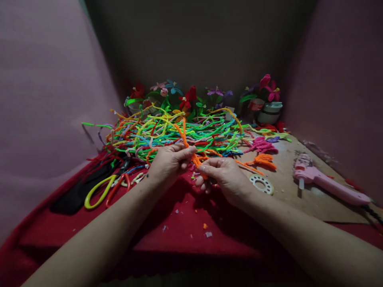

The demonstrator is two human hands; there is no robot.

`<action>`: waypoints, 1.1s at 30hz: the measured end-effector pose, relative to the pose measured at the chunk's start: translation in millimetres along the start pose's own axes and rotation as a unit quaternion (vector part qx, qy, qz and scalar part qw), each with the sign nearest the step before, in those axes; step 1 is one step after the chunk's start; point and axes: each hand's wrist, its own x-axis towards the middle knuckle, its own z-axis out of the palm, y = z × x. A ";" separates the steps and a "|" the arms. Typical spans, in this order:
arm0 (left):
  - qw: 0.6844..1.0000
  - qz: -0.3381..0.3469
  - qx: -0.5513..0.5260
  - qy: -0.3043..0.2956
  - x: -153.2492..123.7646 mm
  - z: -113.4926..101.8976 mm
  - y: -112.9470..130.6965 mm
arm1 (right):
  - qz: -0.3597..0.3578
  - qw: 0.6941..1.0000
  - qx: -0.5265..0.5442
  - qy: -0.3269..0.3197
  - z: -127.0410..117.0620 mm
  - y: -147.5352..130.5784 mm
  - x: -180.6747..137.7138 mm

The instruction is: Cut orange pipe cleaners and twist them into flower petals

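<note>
Re hands: closed, both sides. Pinching orange pipe cleaners (196, 160) btwn thumb & fingers of L hand (172, 159); gripping lower part of same w/ R hand (226, 175), w/ fingertips curled under.

Re location: held above front ctr of red-covered worktop (167, 241), w/ free ends up toward mixed-colour pile (170, 135). Cannot confirm contact w/ pile from this angle.

Re risks, est.:

Slippage. May spring apart or unwind if loosened at L hand too soon; attributable to small pinch area & presumed springy wire core.

Snagging. Could hook loose strands off pile if pushed fwd, owing to closeness & fuzzy surface.

Distortion. Could kink or end up lopsided if turned harder at R than at L.

Debris. Could collect scraps (208, 234) if lowered onto worktop; prob. cause, clingy fuzz.

Displacement. Could sweep orange bunch (265, 161) or white ring (269, 188) aside w/ careless swing of R hand, given nearness to R wrist.

Burn/drag. Note pink glue gun (332, 184) on brown board (287, 207), well R of R hand. Cannot tell if hot. Could be knocked if reached across, or pulled by cord (372, 214).
</note>
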 end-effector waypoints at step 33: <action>0.997 -0.020 0.076 -0.004 -9.1 3.8 0.6 | -0.016 0.998 0.062 -0.002 -1.1 -1.3 5.3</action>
